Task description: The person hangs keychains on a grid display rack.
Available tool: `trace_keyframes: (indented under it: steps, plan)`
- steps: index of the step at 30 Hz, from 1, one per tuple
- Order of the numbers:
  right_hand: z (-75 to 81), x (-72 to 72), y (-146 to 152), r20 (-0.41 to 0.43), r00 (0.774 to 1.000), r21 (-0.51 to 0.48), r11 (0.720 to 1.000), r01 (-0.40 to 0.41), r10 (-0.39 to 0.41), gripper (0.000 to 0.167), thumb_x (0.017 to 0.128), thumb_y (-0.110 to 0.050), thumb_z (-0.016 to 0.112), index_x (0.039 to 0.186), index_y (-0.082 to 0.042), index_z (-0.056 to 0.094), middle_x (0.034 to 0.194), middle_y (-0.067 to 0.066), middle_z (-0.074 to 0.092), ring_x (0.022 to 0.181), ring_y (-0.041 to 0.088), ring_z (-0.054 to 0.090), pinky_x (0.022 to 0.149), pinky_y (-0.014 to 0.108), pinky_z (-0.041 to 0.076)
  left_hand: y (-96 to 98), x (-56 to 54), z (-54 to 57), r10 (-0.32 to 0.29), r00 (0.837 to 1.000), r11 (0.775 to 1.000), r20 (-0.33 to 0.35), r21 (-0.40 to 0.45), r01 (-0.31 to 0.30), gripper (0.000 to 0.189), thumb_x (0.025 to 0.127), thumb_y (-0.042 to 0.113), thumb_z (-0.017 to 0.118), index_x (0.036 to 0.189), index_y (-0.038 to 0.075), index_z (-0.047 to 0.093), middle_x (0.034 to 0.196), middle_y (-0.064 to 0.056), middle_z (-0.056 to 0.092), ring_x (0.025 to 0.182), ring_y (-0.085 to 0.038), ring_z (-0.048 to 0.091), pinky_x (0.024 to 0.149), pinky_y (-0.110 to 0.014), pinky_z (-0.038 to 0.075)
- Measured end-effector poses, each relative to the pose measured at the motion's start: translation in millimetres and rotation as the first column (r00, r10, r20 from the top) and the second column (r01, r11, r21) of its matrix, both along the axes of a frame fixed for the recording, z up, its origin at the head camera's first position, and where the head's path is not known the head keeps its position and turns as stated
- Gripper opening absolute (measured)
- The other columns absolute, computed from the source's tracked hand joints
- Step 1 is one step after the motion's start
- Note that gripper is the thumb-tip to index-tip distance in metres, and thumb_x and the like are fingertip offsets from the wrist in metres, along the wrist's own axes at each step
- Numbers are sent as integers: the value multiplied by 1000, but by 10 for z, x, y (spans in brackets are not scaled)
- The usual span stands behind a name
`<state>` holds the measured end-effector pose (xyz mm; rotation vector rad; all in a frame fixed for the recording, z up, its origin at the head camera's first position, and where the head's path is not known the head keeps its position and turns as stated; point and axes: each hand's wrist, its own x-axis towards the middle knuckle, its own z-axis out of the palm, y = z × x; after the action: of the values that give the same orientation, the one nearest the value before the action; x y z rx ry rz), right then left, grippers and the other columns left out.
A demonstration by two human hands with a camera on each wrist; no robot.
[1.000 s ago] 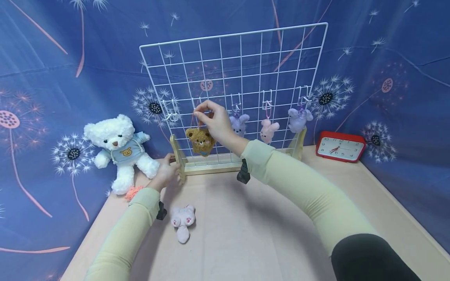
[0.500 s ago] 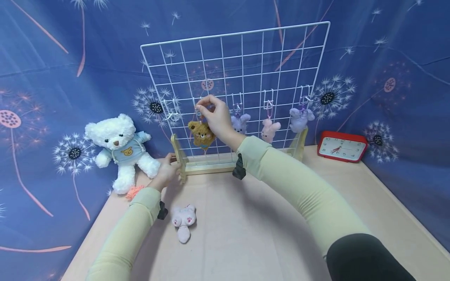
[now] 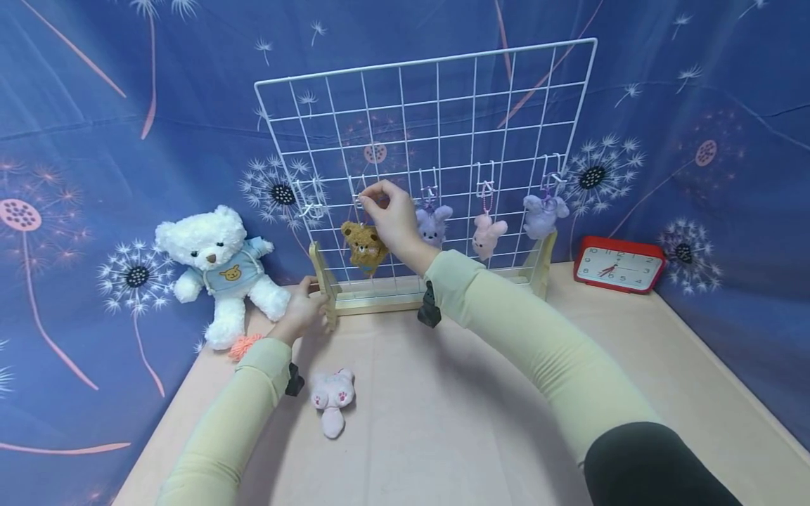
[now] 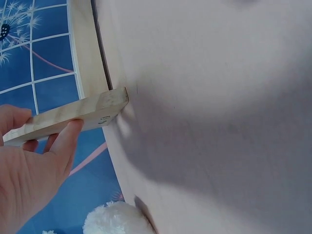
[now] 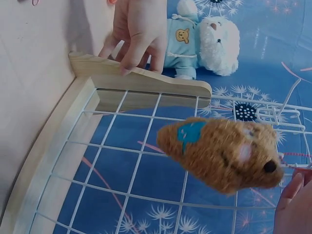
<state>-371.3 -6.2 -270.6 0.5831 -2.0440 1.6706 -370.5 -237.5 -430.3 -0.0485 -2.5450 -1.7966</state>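
My right hand [image 3: 395,216] pinches the red cord [image 5: 295,155] of a brown bear plush charm [image 3: 364,247] in front of the white wire grid, its fingertips right at a white hook. In the right wrist view the bear [image 5: 219,153] hangs below those fingers, a blue patch on its body. My left hand [image 3: 302,310] grips the wooden side support [image 4: 73,116] of the grid stand, thumb on one face and fingers on the other. Purple [image 3: 433,225] and pink [image 3: 486,235] plush charms hang to the right, with another purple bunny charm [image 3: 544,214] farther along.
A pale pink plush [image 3: 332,400] lies on the table [image 3: 443,407] in front. The white teddy bear [image 3: 211,281] sits at left behind an orange yarn tuft [image 3: 243,346]. A white hook [image 3: 310,209] holds nothing at the grid's left. A red clock [image 3: 620,264] stands at right.
My right hand rises a little with the bear charm, then dips slightly back down at the hook. The bear swings and tilts. My left hand keeps its grip on the wooden support.
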Motion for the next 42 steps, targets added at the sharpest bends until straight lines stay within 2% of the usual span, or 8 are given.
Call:
trace_keyframes:
  steps: [9, 20, 26, 32, 38, 42]
  plan:
    - [9, -68, 7, -20, 997, 37, 997, 71, -70, 9, 99, -11, 68, 105, -4, 71, 99, 6, 71, 88, 17, 62, 77, 23, 51, 11, -19, 0, -12, 1000, 1000, 0, 4, 12, 40, 102, -1, 49, 140, -7, 38, 149, -34, 38, 131, -49, 46, 109, -54, 42]
    - [-5, -60, -6, -21, 997, 39, 996, 79, -78, 9, 98, -5, 68, 106, -5, 70, 99, 6, 70, 88, 17, 61, 79, 23, 51, 11, -15, -3, -8, 1000, 1000, 5, 0, 8, 40, 102, -1, 49, 140, -7, 38, 149, -34, 38, 132, -49, 45, 112, -54, 39]
    - [-80, -30, 12, -35, 999, -2, 999, 33, -33, 16, 97, 3, 60, 111, -4, 65, 102, 8, 64, 90, 20, 58, 79, 24, 48, 10, 7, 18, -12, 1000, 1000, 3, -2, 12, 40, 102, -1, 49, 140, -7, 37, 149, -34, 38, 134, -50, 43, 114, -55, 36]
    - [-199, 58, 10, -9, 1000, -72, 997, -31, 30, 17, 99, 5, 54, 111, -5, 61, 104, 9, 62, 92, 19, 55, 78, 25, 46, 4, 10, 2, -12, 1000, 1000, 12, 5, 12, 42, 103, -1, 49, 142, -7, 36, 150, -35, 37, 132, -49, 45, 112, -54, 39]
    - [-313, 184, -17, 20, 994, -133, 985, -106, 109, 19, 95, 9, 52, 109, -1, 59, 105, 13, 60, 86, 15, 53, 76, 25, 45, 0, 14, 14, -11, 1000, 1000, 10, -23, 11, 41, 103, 0, 50, 141, -7, 37, 151, -34, 37, 133, -48, 44, 112, -53, 39]
    - [-417, 279, -58, 40, 985, -139, 977, -164, 171, 21, 94, 10, 51, 112, 3, 58, 103, 11, 58, 81, 12, 49, 71, 23, 43, -11, 3, 22, -3, 1000, 1000, 13, -28, 3, 41, 103, 0, 50, 142, -5, 38, 151, -31, 38, 131, -45, 46, 109, -50, 40]
